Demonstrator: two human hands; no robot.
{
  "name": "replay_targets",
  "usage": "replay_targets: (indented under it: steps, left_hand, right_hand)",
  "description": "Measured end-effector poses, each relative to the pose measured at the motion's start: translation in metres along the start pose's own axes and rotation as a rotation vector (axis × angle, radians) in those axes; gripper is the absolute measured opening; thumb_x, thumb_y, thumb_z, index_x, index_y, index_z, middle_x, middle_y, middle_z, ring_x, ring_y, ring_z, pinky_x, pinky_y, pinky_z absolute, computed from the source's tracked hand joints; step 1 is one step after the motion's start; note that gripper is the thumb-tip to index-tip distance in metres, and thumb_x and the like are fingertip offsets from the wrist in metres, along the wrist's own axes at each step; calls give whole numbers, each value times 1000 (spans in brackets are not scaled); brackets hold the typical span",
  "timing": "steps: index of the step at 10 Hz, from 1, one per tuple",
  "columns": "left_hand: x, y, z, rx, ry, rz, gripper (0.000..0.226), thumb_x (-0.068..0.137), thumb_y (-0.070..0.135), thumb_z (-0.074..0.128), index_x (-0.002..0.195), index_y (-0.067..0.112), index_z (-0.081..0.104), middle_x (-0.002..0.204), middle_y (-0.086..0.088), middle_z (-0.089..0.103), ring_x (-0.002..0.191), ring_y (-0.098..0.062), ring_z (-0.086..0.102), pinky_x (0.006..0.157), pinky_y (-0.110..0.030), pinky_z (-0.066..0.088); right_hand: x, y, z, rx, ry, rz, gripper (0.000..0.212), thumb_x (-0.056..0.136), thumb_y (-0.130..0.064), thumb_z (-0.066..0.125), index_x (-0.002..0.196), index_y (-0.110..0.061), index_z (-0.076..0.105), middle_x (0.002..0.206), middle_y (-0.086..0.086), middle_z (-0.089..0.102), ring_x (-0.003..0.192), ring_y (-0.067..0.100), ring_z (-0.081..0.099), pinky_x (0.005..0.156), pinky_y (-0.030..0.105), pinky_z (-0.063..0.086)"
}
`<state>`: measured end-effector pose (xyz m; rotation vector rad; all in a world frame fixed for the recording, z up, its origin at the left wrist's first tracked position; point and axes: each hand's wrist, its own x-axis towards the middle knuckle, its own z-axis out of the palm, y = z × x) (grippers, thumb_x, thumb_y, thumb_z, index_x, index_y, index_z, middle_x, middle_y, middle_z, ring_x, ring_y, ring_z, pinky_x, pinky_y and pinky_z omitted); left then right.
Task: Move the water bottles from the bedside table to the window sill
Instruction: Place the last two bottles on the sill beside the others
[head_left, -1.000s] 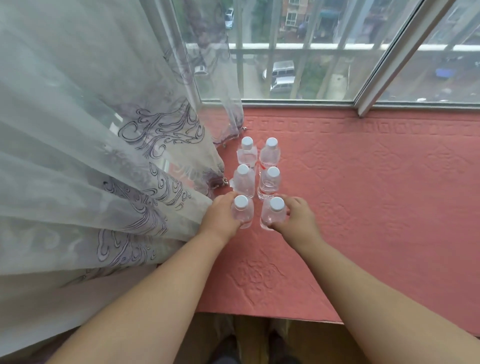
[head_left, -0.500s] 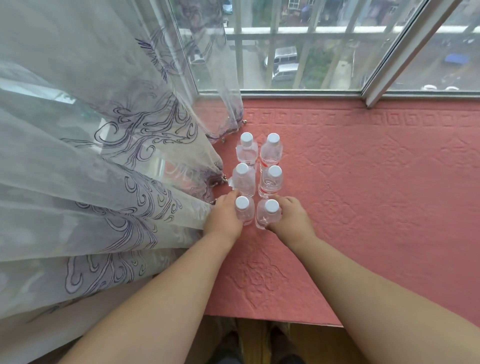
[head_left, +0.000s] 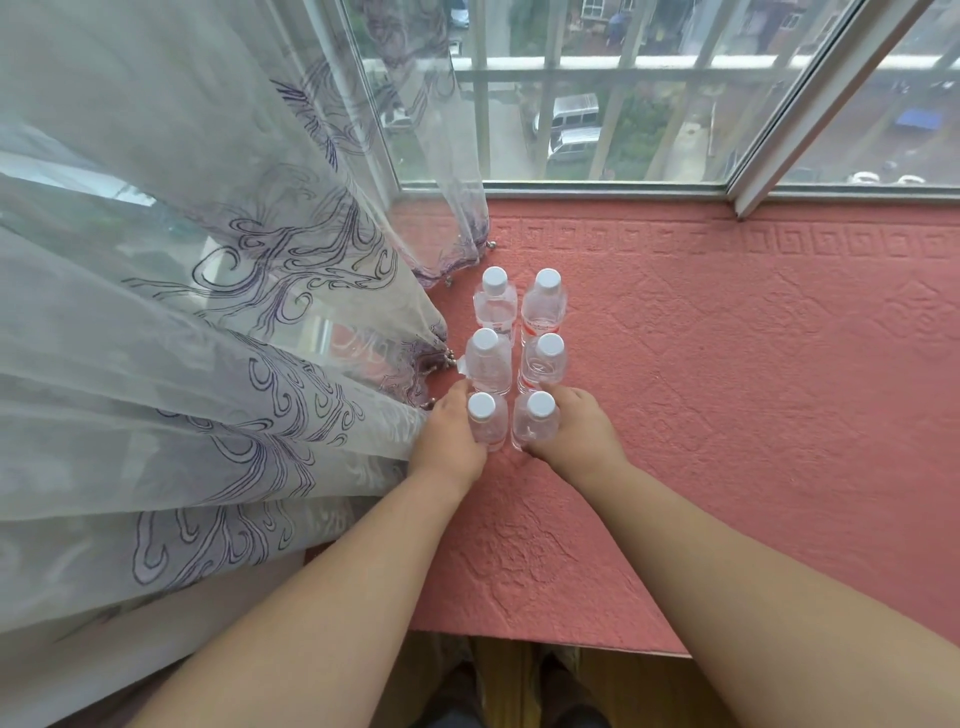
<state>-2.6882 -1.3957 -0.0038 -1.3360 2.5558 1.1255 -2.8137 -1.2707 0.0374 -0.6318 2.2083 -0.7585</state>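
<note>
Where sheer curtain (head_left: 218, 322) crowds left hand (head_left: 449, 439), four bottles (head_left: 491, 358) behind, window frame (head_left: 602, 188)

Sheer embroidered curtain (head_left: 218, 291) at left, window (head_left: 597, 93) overlooking parked vans (head_left: 571, 127), wooden floor (head_left: 639, 691) below

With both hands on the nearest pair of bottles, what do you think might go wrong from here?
The six bottles stand tightly packed; as the left hand and right hand release the front left bottle and front right bottle, a nudge could topple the middle pair. The curtain hangs close and might catch a bottle.
</note>
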Motion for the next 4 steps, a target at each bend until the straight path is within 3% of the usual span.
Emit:
replay_targets:
  steps: [1,2,3,4]
  left_hand:
    - [-7,5,-5,-22,4,-45,87,72,21,76,147,28,33,132,-4,59,116,-25,60,95,-39,51]
    - [-15,21,-21,18,-35,-59,88,76,21,75,151,25,29,139,-7,53,121,-27,57,99,-38,48]
    - [-25,41,-41,54,-77,7,88,78,15,72,154,18,27,151,-10,38,133,-27,46,107,-36,40]
    - [-37,65,-61,98,-44,78,85,79,23,70,153,20,28,152,-7,37,134,-28,44,110,-41,39]
  right_hand:
    - [-9,-4,-9,-75,6,20,70,73,-36,79,137,-28,51,133,-1,54,129,18,49,98,34,44]
    - [-20,-8,-24,-194,30,36,91,72,-58,75,150,-32,37,151,-8,45,138,15,44,105,40,43]
    - [-35,-16,-47,-234,59,7,91,74,-65,71,152,-34,35,155,-9,41,141,15,41,108,43,41]
    - [-49,-27,-75,-264,41,-1,93,74,-73,64,153,-33,34,158,-7,38,143,16,38,112,45,38]
